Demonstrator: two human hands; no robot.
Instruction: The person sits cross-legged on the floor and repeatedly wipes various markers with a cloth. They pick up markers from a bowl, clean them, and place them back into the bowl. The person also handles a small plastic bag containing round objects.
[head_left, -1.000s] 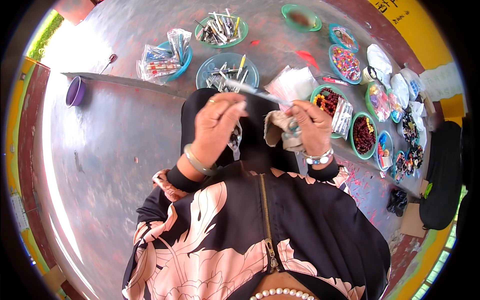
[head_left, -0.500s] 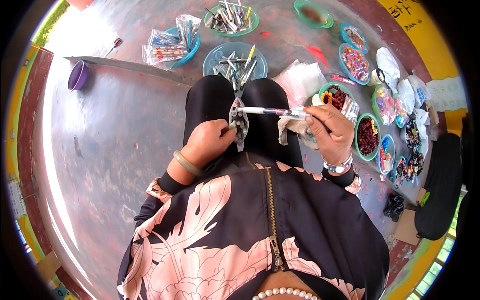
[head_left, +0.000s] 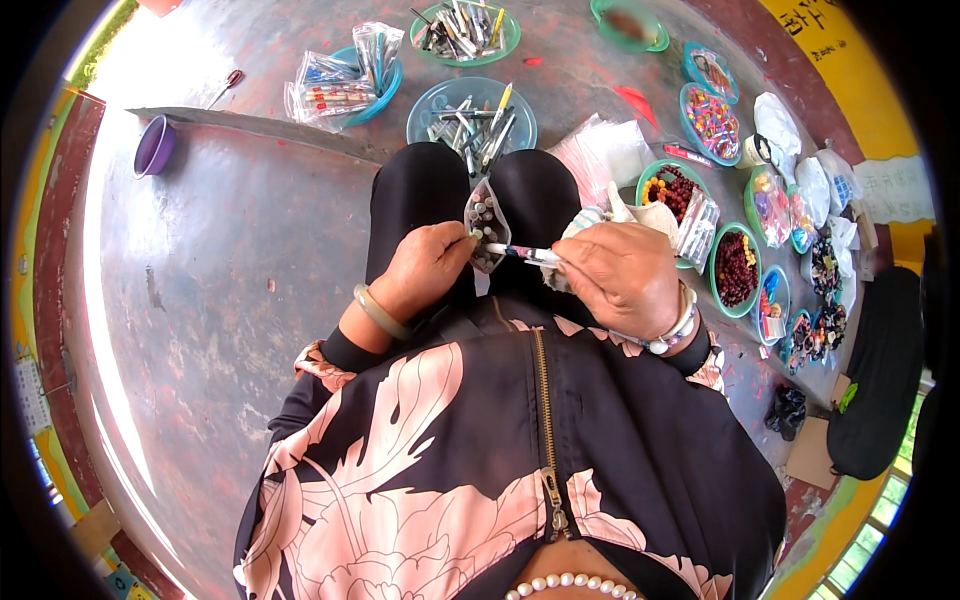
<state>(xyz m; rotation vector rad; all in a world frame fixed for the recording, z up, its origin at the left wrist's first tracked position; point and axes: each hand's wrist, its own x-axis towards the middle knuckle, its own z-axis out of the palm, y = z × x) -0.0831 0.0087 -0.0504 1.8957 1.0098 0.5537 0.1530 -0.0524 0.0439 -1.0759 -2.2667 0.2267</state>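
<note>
Left hand (head_left: 428, 268) pinches open a small clear bag (head_left: 486, 222) over the lap; right hand (head_left: 622, 278) fingers hold a pen (head_left: 522, 252) at its mouth; advise feeding it in tip-first, bag held steady.

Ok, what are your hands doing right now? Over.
Left hand pinches small clear plastic bag of tubes. Right hand holds thin pen-like stick at it. Nothing blocking.

Small clear plastic bag (head_left: 486, 225) of beads in my lap, held at my left hand (head_left: 430, 268). Clear packets (head_left: 340, 75) piled in blue bowl far left. Yellow sign (head_left: 835, 50) with dark writing top right.
</note>
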